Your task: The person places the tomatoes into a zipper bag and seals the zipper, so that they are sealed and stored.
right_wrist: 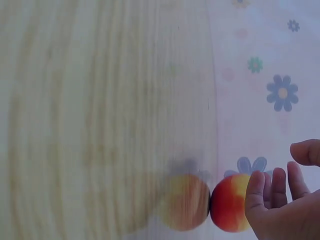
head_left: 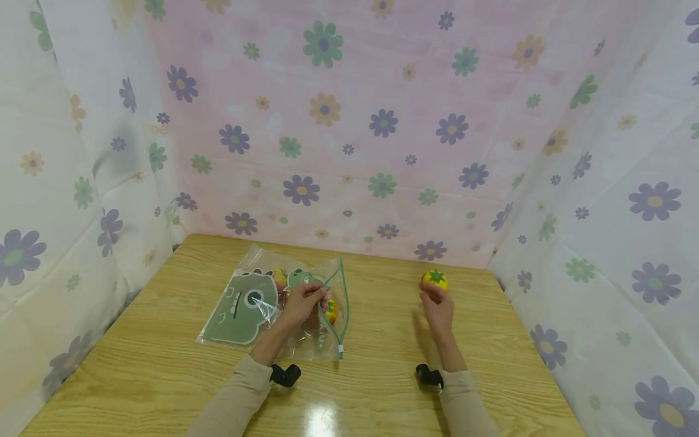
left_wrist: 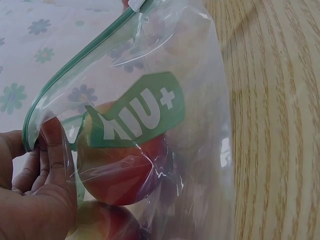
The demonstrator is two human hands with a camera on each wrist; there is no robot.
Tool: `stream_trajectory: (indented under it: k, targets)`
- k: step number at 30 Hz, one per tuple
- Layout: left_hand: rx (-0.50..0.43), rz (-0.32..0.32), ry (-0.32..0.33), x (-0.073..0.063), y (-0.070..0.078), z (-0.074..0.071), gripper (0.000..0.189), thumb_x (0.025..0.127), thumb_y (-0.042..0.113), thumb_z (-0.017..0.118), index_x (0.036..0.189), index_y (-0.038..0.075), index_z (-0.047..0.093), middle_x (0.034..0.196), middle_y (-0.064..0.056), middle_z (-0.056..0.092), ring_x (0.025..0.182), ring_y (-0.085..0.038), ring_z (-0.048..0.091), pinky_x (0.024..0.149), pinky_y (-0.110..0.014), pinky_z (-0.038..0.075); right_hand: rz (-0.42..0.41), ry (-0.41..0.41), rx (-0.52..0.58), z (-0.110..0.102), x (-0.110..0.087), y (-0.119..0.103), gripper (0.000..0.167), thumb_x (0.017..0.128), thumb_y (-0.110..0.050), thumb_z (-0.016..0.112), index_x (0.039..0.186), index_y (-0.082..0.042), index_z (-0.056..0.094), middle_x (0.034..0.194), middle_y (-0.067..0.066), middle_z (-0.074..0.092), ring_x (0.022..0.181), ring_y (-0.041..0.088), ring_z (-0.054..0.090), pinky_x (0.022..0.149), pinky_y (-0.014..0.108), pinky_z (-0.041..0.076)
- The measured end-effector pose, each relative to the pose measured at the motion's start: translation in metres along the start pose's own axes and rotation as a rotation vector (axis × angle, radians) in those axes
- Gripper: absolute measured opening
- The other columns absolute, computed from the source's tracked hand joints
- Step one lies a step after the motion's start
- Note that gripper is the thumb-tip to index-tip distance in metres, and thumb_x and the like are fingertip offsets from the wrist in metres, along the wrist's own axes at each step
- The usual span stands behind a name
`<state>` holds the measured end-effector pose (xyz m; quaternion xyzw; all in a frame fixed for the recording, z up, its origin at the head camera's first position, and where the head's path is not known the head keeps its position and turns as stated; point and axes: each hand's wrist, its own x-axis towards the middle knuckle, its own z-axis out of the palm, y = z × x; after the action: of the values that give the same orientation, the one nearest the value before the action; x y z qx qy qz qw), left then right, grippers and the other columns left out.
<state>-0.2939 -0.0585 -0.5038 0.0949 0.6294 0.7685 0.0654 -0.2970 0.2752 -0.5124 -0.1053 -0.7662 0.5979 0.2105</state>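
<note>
Okay, left hand (head_left: 299,305) pinches bag (head_left: 256,309) edge; right hand (head_left: 438,309), fingers loose, gripping nothing, reaches fruit (head_left: 436,278) right on desk (head_left: 377,352). Best curl fingers round fruit's sides, bag edge held steady.

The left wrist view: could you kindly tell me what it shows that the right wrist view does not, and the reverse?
Only the left wrist view shows the left grip holding the clear bag, its green print with white lettering, and two red-and-yellow fruits inside. Only the right wrist view shows the right grip by a loose fruit. Both show the wooden table and the flower-print cloth.
</note>
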Motion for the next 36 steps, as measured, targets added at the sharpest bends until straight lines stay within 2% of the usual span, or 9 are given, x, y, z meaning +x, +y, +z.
stream_trajectory:
  k: [10, 15, 18, 23, 26, 32, 36]
  targets:
    - [-0.005, 0.001, -0.003, 0.000, 0.000, 0.000, 0.021, 0.105, 0.003, 0.054, 0.109, -0.016, 0.060, 0.078, -0.003, 0.063, 0.066, -0.012, 0.061, 0.065, -0.022, 0.057, 0.032, 0.088, -0.006, -0.016, 0.014, -0.002, 0.035, 0.097, 0.001, 0.061, 0.130, 0.012, 0.059, 0.132, 0.030, 0.057, 0.098, 0.014, 0.052, 0.070, 0.003, 0.043]
    - [0.005, 0.006, -0.009, 0.000, 0.001, 0.000, 0.023, 0.105, 0.005, 0.055, 0.110, -0.017, 0.060, 0.079, -0.004, 0.064, 0.066, -0.012, 0.062, 0.066, -0.022, 0.057, 0.055, 0.101, -0.019, -0.022, 0.023, -0.001, 0.039, 0.098, -0.002, 0.061, 0.135, 0.010, 0.055, 0.137, 0.027, 0.053, 0.105, 0.021, 0.049, 0.071, 0.004, 0.042]
    - [0.009, 0.009, -0.010, 0.000, 0.001, 0.000, 0.023, 0.105, 0.006, 0.056, 0.109, -0.016, 0.060, 0.079, -0.005, 0.064, 0.067, -0.013, 0.062, 0.066, -0.022, 0.057, 0.062, 0.089, -0.056, -0.025, 0.028, 0.002, 0.043, 0.099, -0.007, 0.061, 0.138, 0.009, 0.053, 0.140, 0.027, 0.050, 0.113, 0.028, 0.047, 0.079, 0.012, 0.041]
    - [0.003, 0.005, -0.003, -0.001, 0.002, 0.000, 0.020, 0.104, 0.005, 0.055, 0.107, -0.015, 0.061, 0.079, -0.005, 0.064, 0.067, -0.013, 0.061, 0.066, -0.023, 0.057, 0.082, 0.052, -0.108, -0.028, 0.037, 0.006, 0.051, 0.100, -0.010, 0.063, 0.143, 0.011, 0.045, 0.145, 0.031, 0.045, 0.126, 0.041, 0.043, 0.103, 0.038, 0.040]
    - [-0.010, -0.002, 0.002, -0.001, 0.002, 0.001, 0.020, 0.104, 0.004, 0.055, 0.109, -0.015, 0.061, 0.079, -0.004, 0.064, 0.066, -0.012, 0.061, 0.065, -0.022, 0.057, 0.105, 0.017, -0.139, -0.029, 0.041, 0.010, 0.057, 0.100, -0.011, 0.063, 0.147, 0.011, 0.040, 0.149, 0.032, 0.040, 0.130, 0.044, 0.040, 0.110, 0.050, 0.038]
    - [-0.009, 0.004, 0.001, -0.001, 0.002, 0.001, 0.022, 0.104, 0.003, 0.055, 0.110, -0.017, 0.061, 0.077, -0.003, 0.064, 0.065, -0.011, 0.062, 0.065, -0.022, 0.057, 0.126, -0.045, -0.209, -0.031, 0.051, 0.016, 0.066, 0.099, -0.015, 0.065, 0.150, 0.011, 0.034, 0.150, 0.034, 0.035, 0.134, 0.047, 0.039, 0.114, 0.054, 0.037]
    - [-0.008, 0.007, 0.000, -0.001, 0.002, 0.001, 0.023, 0.104, 0.003, 0.055, 0.110, -0.018, 0.060, 0.077, -0.003, 0.064, 0.065, -0.010, 0.061, 0.064, -0.022, 0.057, 0.119, -0.077, -0.204, -0.030, 0.055, 0.016, 0.068, 0.098, -0.013, 0.067, 0.151, 0.011, 0.032, 0.151, 0.036, 0.034, 0.137, 0.048, 0.038, 0.117, 0.055, 0.035]
